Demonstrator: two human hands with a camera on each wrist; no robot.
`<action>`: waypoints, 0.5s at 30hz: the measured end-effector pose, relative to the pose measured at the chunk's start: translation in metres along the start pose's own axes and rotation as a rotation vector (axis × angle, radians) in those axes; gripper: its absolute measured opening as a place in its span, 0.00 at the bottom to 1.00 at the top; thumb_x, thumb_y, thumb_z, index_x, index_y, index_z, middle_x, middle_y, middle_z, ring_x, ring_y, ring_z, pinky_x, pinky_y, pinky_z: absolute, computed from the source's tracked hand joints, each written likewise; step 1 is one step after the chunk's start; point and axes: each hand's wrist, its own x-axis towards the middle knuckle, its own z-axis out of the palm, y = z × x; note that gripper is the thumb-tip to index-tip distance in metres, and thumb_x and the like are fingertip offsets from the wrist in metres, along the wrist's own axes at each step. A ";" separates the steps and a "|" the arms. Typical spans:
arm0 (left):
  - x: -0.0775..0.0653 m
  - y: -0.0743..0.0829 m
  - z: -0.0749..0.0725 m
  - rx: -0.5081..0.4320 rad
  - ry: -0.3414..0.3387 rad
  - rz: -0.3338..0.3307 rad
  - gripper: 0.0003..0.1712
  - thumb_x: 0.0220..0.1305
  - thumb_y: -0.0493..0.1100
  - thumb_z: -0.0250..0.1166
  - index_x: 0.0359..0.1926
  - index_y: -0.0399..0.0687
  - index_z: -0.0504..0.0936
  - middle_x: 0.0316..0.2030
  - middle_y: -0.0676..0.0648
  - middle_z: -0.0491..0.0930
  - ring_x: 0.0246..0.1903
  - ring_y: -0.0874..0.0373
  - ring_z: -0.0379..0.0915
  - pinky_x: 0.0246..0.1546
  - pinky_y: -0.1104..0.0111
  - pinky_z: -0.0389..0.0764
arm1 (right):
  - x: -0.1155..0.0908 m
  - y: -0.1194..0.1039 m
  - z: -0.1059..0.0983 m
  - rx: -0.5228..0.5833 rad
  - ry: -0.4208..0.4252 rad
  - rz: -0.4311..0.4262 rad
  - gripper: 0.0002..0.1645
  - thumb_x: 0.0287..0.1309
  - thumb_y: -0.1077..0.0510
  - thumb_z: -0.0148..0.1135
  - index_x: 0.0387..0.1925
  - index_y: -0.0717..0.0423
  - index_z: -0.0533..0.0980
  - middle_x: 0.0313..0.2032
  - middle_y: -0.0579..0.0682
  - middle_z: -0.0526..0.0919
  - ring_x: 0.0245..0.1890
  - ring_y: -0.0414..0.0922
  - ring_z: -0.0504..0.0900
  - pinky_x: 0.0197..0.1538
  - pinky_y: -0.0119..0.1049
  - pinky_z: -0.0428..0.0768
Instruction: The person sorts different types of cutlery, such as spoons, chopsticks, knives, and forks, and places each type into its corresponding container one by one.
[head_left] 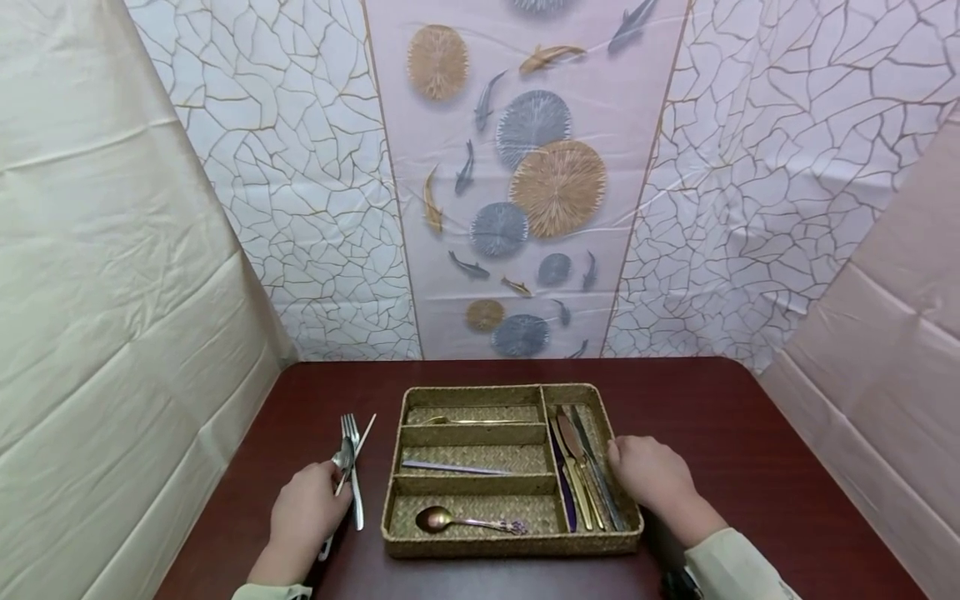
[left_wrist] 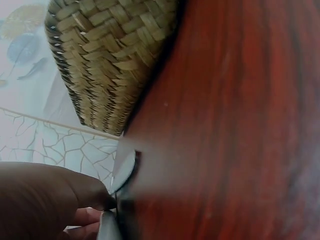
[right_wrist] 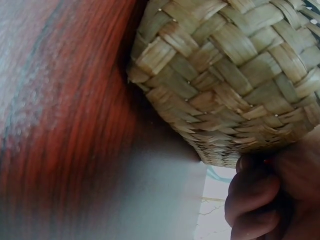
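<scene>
In the head view my left hand [head_left: 306, 512] is at the left of the table, its thumb and fingers pinching a silver spoon [head_left: 344, 454] whose handle runs under the hand. Beside the spoon lie a silver fork [head_left: 356, 492] and a thin pale stick [head_left: 367, 434], crossing each other. My right hand [head_left: 654, 473] grips the right wall of a woven cutlery tray [head_left: 510, 546]; the right wrist view shows its fingers curled against the weave. Several table knives [head_left: 577, 467] fill the tray's right compartment. The front left compartment holds a coppery spoon [head_left: 435, 519] with an ornate handle.
A lilac metallic stick [head_left: 457, 468] lies in the tray's middle left compartment, and a golden utensil [head_left: 472, 422] in the back left one. The dark red table [head_left: 750, 467] ends at patterned cloth [head_left: 517, 275] behind and pale cloth at both sides.
</scene>
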 end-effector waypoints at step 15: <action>0.003 0.007 -0.013 -0.103 0.002 -0.072 0.08 0.70 0.43 0.66 0.31 0.53 0.84 0.21 0.56 0.73 0.20 0.55 0.68 0.22 0.59 0.67 | 0.001 0.000 0.000 -0.004 0.012 0.000 0.26 0.84 0.51 0.51 0.23 0.47 0.74 0.29 0.55 0.86 0.28 0.58 0.85 0.32 0.62 0.81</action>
